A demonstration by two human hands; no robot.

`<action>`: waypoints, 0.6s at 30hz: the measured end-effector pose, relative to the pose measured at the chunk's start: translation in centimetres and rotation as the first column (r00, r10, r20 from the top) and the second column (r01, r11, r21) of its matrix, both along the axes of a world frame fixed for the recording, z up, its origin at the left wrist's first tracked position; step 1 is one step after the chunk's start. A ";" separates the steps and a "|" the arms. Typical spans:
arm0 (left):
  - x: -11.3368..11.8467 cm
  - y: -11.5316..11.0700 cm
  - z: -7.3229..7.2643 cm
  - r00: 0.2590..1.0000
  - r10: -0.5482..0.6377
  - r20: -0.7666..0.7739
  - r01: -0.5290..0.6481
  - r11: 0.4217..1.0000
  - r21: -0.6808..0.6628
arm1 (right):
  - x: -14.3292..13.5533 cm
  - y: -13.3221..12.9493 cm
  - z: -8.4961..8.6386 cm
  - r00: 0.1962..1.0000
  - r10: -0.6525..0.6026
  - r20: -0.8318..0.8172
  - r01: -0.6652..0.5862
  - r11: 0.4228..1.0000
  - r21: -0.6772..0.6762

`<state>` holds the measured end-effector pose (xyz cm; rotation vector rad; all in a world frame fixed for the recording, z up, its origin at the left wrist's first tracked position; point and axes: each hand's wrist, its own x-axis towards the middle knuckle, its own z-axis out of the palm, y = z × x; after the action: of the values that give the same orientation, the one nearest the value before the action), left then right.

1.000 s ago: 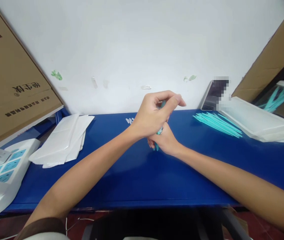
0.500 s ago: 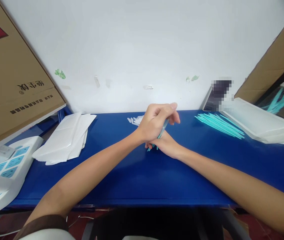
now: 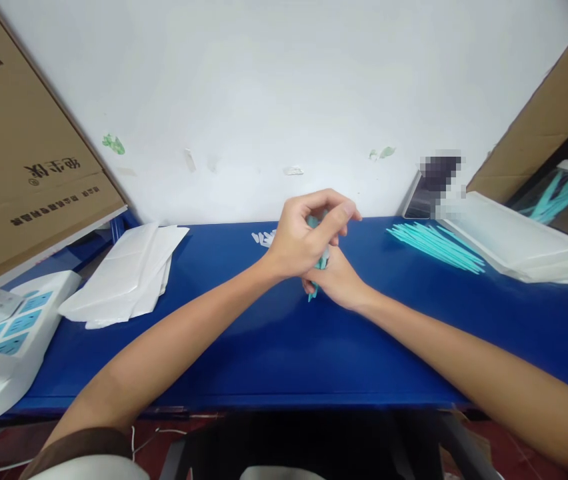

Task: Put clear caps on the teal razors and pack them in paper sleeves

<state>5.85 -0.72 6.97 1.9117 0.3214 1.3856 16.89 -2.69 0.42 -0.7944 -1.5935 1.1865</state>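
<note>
My two hands meet above the middle of the blue table, around a small bundle of thin teal sticks. My left hand is on top, its thumb and fingers curled round the upper part, with some teal showing inside the curl. Below and to the right, my right hand is closed on the lower part, and a few stick ends poke out beneath it. Most of the bundle is hidden by the hands. Just behind my left hand lie small white strips, partly covered by it.
More teal sticks lie in a pile at the right, beside a white tray. A clear container holds others. White packets, a power strip and a cardboard box are at the left. A phone leans on the wall.
The fingers of my left hand have curled further round the top of the bundle, and more teal shows between them. Fewer stick ends show underneath. The view has shifted slightly.
</note>
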 end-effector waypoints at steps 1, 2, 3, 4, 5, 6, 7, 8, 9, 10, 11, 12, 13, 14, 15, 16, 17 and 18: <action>0.0 0.0 0.1 1.000 0.007 0.002 -0.007 1.000 0.007 | 0.0 0.1 0.0 1.000 -0.016 0.008 0.016 1.000 0.018; 0.0 0.0 0.2 1.000 0.011 -0.001 -0.011 1.000 0.014 | 0.0 0.1 -0.1 0.999 -0.031 0.014 0.031 0.999 0.030; 0.0 -0.1 0.3 1.000 0.013 -0.011 -0.013 1.000 0.020 | 0.1 0.1 -0.1 0.999 -0.042 0.015 0.041 0.999 0.036; 0.0 -0.1 0.3 1.000 0.016 -0.024 -0.015 1.000 0.026 | 0.1 0.1 -0.1 0.999 -0.045 0.016 0.044 0.998 0.036; 0.0 -0.1 0.4 0.999 0.021 -0.039 -0.019 0.999 0.032 | 0.1 0.1 -0.1 0.999 -0.045 0.013 0.045 0.998 0.036; 0.0 -0.2 0.4 0.998 0.028 -0.054 -0.026 0.999 0.035 | 0.1 0.1 0.0 0.999 -0.043 0.009 0.043 0.998 0.035; 0.0 -0.3 0.4 0.997 0.033 -0.071 -0.031 0.999 0.032 | 0.1 0.1 0.0 0.999 -0.042 0.010 0.042 0.998 0.036; 0.0 -0.3 0.3 0.995 0.032 -0.090 -0.030 0.999 0.022 | 0.2 0.1 0.1 0.999 -0.046 0.017 0.045 0.998 0.040; 0.0 -0.3 0.2 0.994 0.023 -0.110 -0.022 1.000 0.005 | 0.2 0.2 0.1 0.998 -0.055 0.028 0.054 0.998 0.044; 0.0 -0.3 0.0 0.991 0.009 -0.133 -0.011 1.000 -0.017 | 0.3 0.2 0.1 0.997 -0.069 0.038 0.067 0.996 0.051; 0.0 -0.3 -0.1 0.987 -0.007 -0.159 0.000 0.999 -0.040 | 0.3 0.2 0.1 0.996 -0.081 0.046 0.078 0.995 0.055; 0.0 -0.3 -0.3 0.983 -0.022 -0.182 0.011 0.998 -0.060 | 0.4 0.3 0.1 0.995 -0.086 0.053 0.083 0.995 0.053; 0.0 -0.2 -0.4 0.979 -0.033 -0.199 0.018 0.997 -0.074 | 0.4 0.3 0.1 0.995 -0.085 0.058 0.082 0.996 0.046; 0.0 -0.1 -0.5 0.977 -0.039 -0.209 0.023 0.996 -0.082 | 0.5 0.4 0.1 0.995 -0.077 0.058 0.075 0.997 0.034; 0.0 0.0 -0.5 0.977 -0.043 -0.210 0.025 0.996 -0.087 | 0.5 0.4 0.1 0.996 -0.067 0.054 0.066 0.998 0.021; 0.0 0.1 -0.5 0.979 -0.044 -0.201 0.027 0.996 -0.089 | 0.5 0.4 0.1 0.997 -0.058 0.048 0.058 0.998 0.012; 0.0 0.1 -0.4 0.982 -0.043 -0.185 0.027 0.995 -0.091 | 0.5 0.4 0.0 0.998 -0.054 0.040 0.054 0.999 0.010; 0.0 0.2 -0.4 0.985 -0.041 -0.166 0.025 0.995 -0.096 | 0.4 0.4 0.0 0.998 -0.055 0.027 0.055 0.998 0.014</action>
<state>5.83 -0.55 6.61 1.9508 0.4271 1.1696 17.33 -2.28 0.46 -0.8442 -1.5907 1.1285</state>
